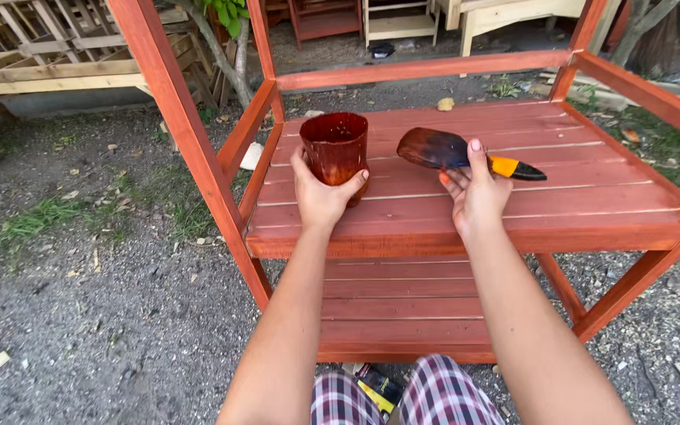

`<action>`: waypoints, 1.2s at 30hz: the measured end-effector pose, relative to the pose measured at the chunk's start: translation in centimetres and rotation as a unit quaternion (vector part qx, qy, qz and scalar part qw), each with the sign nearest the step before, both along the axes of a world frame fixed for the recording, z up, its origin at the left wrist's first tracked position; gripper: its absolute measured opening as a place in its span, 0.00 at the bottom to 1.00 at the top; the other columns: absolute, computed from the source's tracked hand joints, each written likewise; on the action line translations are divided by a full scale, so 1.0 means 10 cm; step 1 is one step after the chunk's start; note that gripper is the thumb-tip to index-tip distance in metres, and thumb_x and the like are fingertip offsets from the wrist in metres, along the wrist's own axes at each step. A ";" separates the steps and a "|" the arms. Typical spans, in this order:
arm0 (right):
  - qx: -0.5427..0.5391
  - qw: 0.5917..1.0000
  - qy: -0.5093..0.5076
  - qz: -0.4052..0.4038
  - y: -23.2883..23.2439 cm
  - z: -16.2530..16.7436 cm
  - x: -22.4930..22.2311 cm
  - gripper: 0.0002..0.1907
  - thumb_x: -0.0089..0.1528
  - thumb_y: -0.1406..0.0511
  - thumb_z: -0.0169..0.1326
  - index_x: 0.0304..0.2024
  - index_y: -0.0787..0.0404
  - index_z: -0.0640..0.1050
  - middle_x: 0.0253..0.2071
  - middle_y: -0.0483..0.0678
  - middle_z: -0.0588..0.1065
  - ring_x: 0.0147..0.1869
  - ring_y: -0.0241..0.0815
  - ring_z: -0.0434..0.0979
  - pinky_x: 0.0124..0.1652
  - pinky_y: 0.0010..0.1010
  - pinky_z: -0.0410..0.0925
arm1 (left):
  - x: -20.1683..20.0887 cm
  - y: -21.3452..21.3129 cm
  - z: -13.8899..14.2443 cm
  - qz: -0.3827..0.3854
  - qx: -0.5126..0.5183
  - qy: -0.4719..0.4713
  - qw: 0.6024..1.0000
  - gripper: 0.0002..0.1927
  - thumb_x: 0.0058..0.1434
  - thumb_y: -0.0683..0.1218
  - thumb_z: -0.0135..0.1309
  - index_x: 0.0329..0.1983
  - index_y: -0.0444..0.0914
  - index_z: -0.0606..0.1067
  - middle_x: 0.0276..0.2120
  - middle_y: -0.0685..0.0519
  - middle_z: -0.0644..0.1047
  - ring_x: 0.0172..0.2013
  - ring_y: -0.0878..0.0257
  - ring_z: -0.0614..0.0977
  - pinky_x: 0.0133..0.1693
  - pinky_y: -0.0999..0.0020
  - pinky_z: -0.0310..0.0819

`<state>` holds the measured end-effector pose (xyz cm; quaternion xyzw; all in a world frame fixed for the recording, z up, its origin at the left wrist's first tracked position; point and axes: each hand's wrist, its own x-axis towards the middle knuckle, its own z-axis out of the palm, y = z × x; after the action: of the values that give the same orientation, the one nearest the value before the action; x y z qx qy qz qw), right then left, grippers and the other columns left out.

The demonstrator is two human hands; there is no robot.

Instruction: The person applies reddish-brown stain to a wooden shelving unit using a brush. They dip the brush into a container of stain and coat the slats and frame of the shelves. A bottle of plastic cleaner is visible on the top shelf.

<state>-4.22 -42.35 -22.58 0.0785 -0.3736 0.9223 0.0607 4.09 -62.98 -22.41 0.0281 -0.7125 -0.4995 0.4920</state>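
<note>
My left hand [320, 197] grips a stain-covered reddish-brown cup [335, 148] that stands upright on the upper slatted shelf [584, 197] of a red-brown wooden rack. My right hand [475, 189] holds a wide paintbrush [466, 153] by its orange and black handle, just above the same shelf. The brush's dark, stained bristles point left toward the cup. Both forearms reach forward over the shelf's front edge.
The rack has a lower shelf [403, 307], slanted posts [175, 110] and a back rail [423, 69]. It stands on gravel and dirt with wood chips. Unpainted wooden frames [41, 47] and furniture stand behind. My checked shorts [434, 397] show at the bottom.
</note>
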 end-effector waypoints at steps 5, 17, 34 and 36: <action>0.002 1.000 -0.025 0.005 -0.01 0.02 0.00 0.23 0.60 0.54 0.64 0.43 0.63 0.70 0.34 0.53 0.77 0.33 0.47 0.82 0.33 0.39 0.79 | 0.00 -0.01 -0.01 0.018 -0.033 -0.018 0.999 0.62 0.37 0.51 0.80 0.69 0.32 0.54 0.62 0.40 0.70 0.62 0.48 0.73 0.63 0.55 0.69; -0.083 0.994 -0.023 0.073 -0.08 -0.26 -0.28 0.26 0.62 0.44 0.55 0.54 0.50 0.76 0.48 0.48 0.79 0.47 0.44 0.80 0.44 0.36 0.75 | -0.07 -0.15 -0.07 0.008 -0.041 -0.004 0.999 0.58 0.36 0.51 0.79 0.66 0.34 0.56 0.61 0.40 0.73 0.61 0.48 0.75 0.62 0.56 0.70; 0.146 0.982 -0.094 0.074 0.37 -0.10 -0.32 0.19 0.58 0.56 0.63 0.47 0.57 0.77 0.33 0.48 0.79 0.29 0.37 0.78 0.25 0.23 0.62 | 0.02 -0.04 0.04 0.052 0.015 -0.052 0.997 0.57 0.37 0.50 0.77 0.67 0.35 0.57 0.60 0.43 0.73 0.60 0.50 0.76 0.59 0.57 0.72; 0.199 0.975 -0.093 0.045 0.47 -0.07 -0.21 0.17 0.57 0.59 0.66 0.45 0.58 0.78 0.33 0.46 0.78 0.28 0.36 0.77 0.23 0.23 0.60 | 0.05 -0.03 0.06 0.067 0.025 -0.025 0.997 0.56 0.38 0.50 0.77 0.67 0.35 0.57 0.61 0.43 0.73 0.61 0.51 0.76 0.60 0.57 0.72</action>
<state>-6.34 -37.69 -23.29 0.0197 -0.5495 0.8346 -0.0328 4.63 -63.29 -21.81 0.1002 -0.7086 -0.4822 0.5053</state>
